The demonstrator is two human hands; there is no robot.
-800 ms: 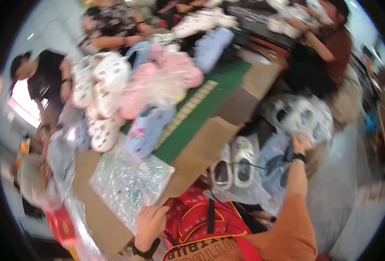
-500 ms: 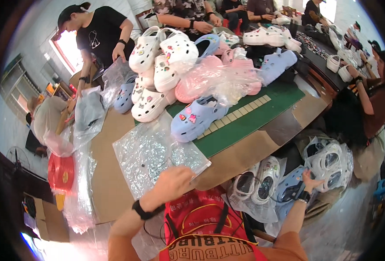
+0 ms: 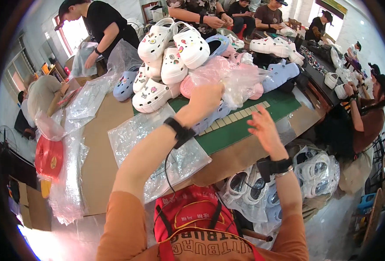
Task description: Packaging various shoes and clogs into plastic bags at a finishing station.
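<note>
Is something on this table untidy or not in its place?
Yes. The clogs lie in a loose heap, tilted every way, some in clear bags. The left hand reaches into a pink bagged pair; the right hand hovers open above the green mat.

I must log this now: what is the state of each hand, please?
Left hand: reaching onto the bagged pink clogs; whether it grips cannot be told.
Right hand: open, fingers spread, holding nothing.

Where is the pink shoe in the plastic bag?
The bagged pink shoe lies mid-table in the head view, against the white clog pile, right by the left hand, above the green mat.
</note>
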